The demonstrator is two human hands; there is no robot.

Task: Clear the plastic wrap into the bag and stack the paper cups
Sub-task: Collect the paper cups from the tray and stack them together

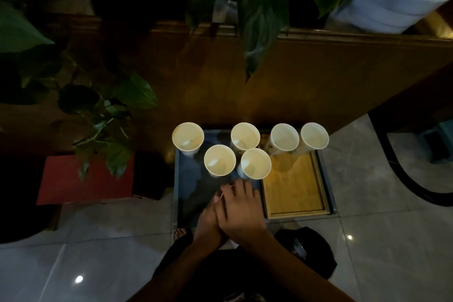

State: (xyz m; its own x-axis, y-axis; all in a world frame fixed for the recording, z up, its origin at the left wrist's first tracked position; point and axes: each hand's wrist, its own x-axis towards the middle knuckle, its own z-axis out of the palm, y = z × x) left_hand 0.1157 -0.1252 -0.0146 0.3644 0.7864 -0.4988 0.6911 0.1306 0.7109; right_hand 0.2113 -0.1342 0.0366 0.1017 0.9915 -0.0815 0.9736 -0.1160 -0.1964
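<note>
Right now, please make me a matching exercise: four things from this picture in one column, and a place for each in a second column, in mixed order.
Things:
1. wooden tray
2. black bag
3. red box
4. white plant pot

Places:
A. on the high wooden ledge, far right
B. on the floor tiles, beside the person's right forearm
C. left of the dark tray, under green leaves
D. right half of the dark tray, with two paper cups at its far edge

Pairs: 1-D, 2-B, 3-C, 4-A
</note>
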